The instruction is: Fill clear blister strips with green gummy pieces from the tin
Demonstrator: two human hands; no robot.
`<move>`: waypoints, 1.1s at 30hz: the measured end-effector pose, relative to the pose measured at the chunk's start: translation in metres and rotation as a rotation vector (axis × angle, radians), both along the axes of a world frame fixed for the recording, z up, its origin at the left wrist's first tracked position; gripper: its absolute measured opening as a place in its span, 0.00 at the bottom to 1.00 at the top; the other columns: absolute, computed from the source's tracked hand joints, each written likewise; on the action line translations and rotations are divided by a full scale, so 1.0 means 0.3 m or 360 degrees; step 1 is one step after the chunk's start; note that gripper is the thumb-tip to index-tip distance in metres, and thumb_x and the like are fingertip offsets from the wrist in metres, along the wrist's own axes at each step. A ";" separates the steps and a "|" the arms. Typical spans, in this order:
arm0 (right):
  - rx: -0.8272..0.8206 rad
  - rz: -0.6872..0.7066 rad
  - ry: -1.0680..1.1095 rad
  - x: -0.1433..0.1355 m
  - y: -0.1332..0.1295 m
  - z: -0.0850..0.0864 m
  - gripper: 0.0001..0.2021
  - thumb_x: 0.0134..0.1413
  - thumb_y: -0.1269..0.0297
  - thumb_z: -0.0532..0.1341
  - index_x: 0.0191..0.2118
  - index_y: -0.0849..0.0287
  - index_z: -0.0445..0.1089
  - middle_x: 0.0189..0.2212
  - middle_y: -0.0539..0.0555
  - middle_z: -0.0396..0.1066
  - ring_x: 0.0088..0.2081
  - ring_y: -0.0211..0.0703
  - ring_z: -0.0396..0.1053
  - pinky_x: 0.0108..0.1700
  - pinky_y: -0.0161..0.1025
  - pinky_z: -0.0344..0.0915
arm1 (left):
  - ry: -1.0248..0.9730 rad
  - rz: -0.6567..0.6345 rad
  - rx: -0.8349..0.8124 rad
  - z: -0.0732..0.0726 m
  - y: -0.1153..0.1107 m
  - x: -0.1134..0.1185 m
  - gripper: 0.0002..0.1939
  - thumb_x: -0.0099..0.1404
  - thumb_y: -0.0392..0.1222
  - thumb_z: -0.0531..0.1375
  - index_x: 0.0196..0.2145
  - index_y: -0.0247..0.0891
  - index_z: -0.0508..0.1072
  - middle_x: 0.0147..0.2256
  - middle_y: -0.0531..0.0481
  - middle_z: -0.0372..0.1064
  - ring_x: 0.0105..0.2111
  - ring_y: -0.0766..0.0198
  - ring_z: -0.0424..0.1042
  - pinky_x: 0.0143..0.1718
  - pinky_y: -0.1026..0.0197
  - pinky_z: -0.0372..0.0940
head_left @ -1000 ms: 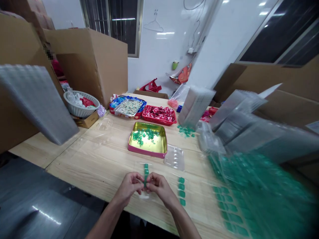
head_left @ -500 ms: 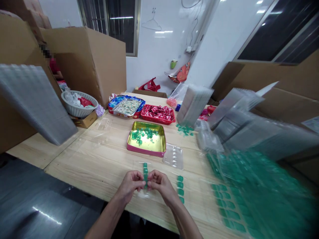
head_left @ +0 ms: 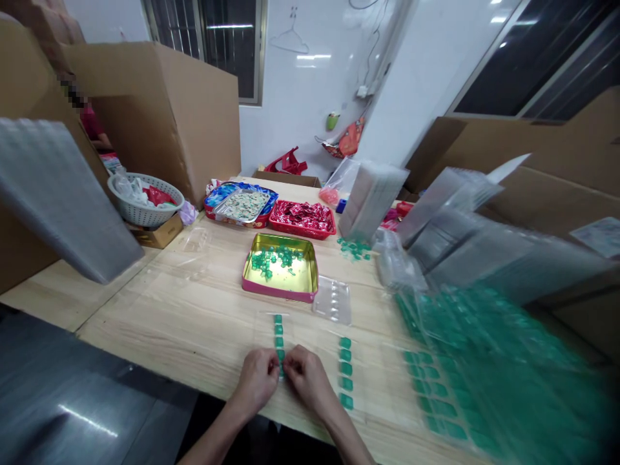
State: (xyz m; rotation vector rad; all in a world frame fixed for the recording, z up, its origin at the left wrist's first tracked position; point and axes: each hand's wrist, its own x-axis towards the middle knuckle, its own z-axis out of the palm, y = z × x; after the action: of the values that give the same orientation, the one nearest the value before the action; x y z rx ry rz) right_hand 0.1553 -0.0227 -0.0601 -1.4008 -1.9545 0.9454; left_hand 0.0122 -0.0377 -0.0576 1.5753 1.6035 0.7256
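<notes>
Fingers (head_left: 271,369) of both hands are pinched shut on the near end of a clear strip (head_left: 278,336) of green pieces, lying flat on the table (head_left: 194,310). Left hand (head_left: 259,381) and right hand (head_left: 305,381) have been lowered toward the table edge since a second ago; pressing seems underway. A filled strip (head_left: 345,371) lies just right; tin (head_left: 281,268) beyond.

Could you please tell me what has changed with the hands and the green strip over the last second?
Both the left hand and right hand drew back toward the near table edge, sliding down the green strip so more of it shows beyond the fingers. Both keep pinching its near end. The gold tin and second strip stayed put.
</notes>
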 end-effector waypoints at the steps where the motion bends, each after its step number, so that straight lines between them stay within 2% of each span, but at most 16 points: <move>1: 0.0031 0.0017 -0.0032 -0.004 -0.001 0.006 0.10 0.41 0.79 0.53 0.21 0.61 0.69 0.23 0.50 0.67 0.27 0.39 0.64 0.31 0.33 0.59 | 0.0052 -0.0024 0.0019 0.004 0.000 -0.001 0.07 0.50 0.32 0.54 0.21 0.38 0.71 0.21 0.51 0.65 0.25 0.63 0.62 0.30 0.61 0.51; 6: 0.0061 0.0041 -0.0062 -0.009 -0.024 0.042 0.10 0.44 0.79 0.54 0.24 0.60 0.69 0.24 0.51 0.67 0.28 0.39 0.65 0.32 0.33 0.60 | 0.0214 -0.0184 0.0081 0.030 -0.004 -0.006 0.09 0.52 0.31 0.52 0.23 0.38 0.70 0.25 0.48 0.67 0.29 0.59 0.65 0.33 0.60 0.54; 9: 0.0128 -0.0042 0.0053 0.020 -0.054 0.058 0.06 0.47 0.75 0.57 0.30 0.60 0.70 0.27 0.51 0.66 0.29 0.38 0.66 0.31 0.33 0.61 | 0.0218 -0.0274 0.0050 0.031 -0.022 -0.010 0.08 0.55 0.35 0.52 0.31 0.38 0.70 0.30 0.46 0.68 0.32 0.58 0.66 0.35 0.60 0.57; 12: 0.0213 -0.0279 0.0121 0.090 -0.088 0.065 0.05 0.52 0.70 0.56 0.34 0.60 0.68 0.31 0.53 0.65 0.30 0.38 0.66 0.29 0.32 0.62 | 0.0293 -0.0447 0.0011 0.021 -0.047 -0.016 0.14 0.53 0.34 0.54 0.40 0.38 0.66 0.38 0.45 0.68 0.39 0.57 0.67 0.39 0.60 0.59; 16: 0.0293 -0.0591 0.0073 0.219 -0.132 0.060 0.06 0.55 0.68 0.53 0.35 0.59 0.67 0.35 0.55 0.64 0.33 0.40 0.66 0.31 0.34 0.64 | 0.0533 -0.0722 -0.0062 0.020 -0.075 -0.013 0.16 0.53 0.29 0.49 0.38 0.39 0.67 0.40 0.44 0.69 0.42 0.57 0.67 0.41 0.59 0.59; 19: 0.0280 -0.0690 0.0044 0.292 -0.158 0.043 0.07 0.55 0.67 0.53 0.33 0.59 0.67 0.33 0.55 0.65 0.31 0.40 0.66 0.28 0.34 0.64 | 0.0624 -0.0833 -0.0035 0.022 -0.081 -0.001 0.19 0.53 0.27 0.48 0.40 0.39 0.67 0.41 0.44 0.70 0.42 0.56 0.67 0.42 0.59 0.59; 22: 0.0274 -0.0749 0.0025 0.322 -0.178 0.017 0.07 0.54 0.67 0.53 0.34 0.58 0.67 0.34 0.55 0.65 0.31 0.41 0.67 0.27 0.34 0.64 | 0.0584 -0.0887 0.0020 0.015 -0.078 -0.001 0.21 0.50 0.27 0.50 0.41 0.40 0.67 0.41 0.45 0.70 0.43 0.57 0.67 0.43 0.60 0.59; 24: 0.0293 -0.0787 -0.0023 0.325 -0.186 0.002 0.07 0.52 0.67 0.54 0.37 0.57 0.67 0.36 0.56 0.65 0.34 0.44 0.67 0.29 0.36 0.66 | 0.0535 -0.0797 0.0094 0.011 -0.069 -0.017 0.17 0.53 0.31 0.52 0.41 0.41 0.67 0.40 0.45 0.70 0.41 0.57 0.68 0.42 0.61 0.60; 27: 0.0371 -0.0824 -0.0125 0.306 -0.183 -0.001 0.10 0.51 0.69 0.55 0.40 0.55 0.66 0.39 0.56 0.65 0.39 0.46 0.67 0.36 0.39 0.67 | 0.0650 -0.0340 0.0176 0.023 -0.035 -0.052 0.12 0.58 0.41 0.51 0.41 0.40 0.66 0.36 0.45 0.70 0.36 0.58 0.69 0.38 0.60 0.61; 29: 0.0435 -0.0775 -0.0168 0.275 -0.168 0.014 0.09 0.52 0.69 0.53 0.40 0.55 0.65 0.38 0.56 0.65 0.40 0.46 0.66 0.40 0.41 0.66 | 0.0794 -0.0119 0.0128 0.037 -0.002 -0.068 0.11 0.59 0.40 0.49 0.39 0.39 0.64 0.32 0.46 0.69 0.33 0.59 0.70 0.35 0.61 0.61; 33: 0.0366 -0.0440 -0.0262 0.158 -0.127 0.061 0.09 0.54 0.68 0.53 0.42 0.58 0.64 0.34 0.56 0.68 0.37 0.46 0.68 0.38 0.40 0.65 | 0.0885 -0.0162 -0.0004 0.048 0.048 -0.057 0.13 0.56 0.32 0.48 0.40 0.38 0.63 0.28 0.50 0.70 0.30 0.62 0.71 0.31 0.63 0.58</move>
State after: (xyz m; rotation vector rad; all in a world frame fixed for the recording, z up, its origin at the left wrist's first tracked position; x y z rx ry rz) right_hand 0.2028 -0.0606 -0.0418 -1.5995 -1.8525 0.4771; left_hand -0.0049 -0.0233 -0.0431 1.9529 1.8839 0.2334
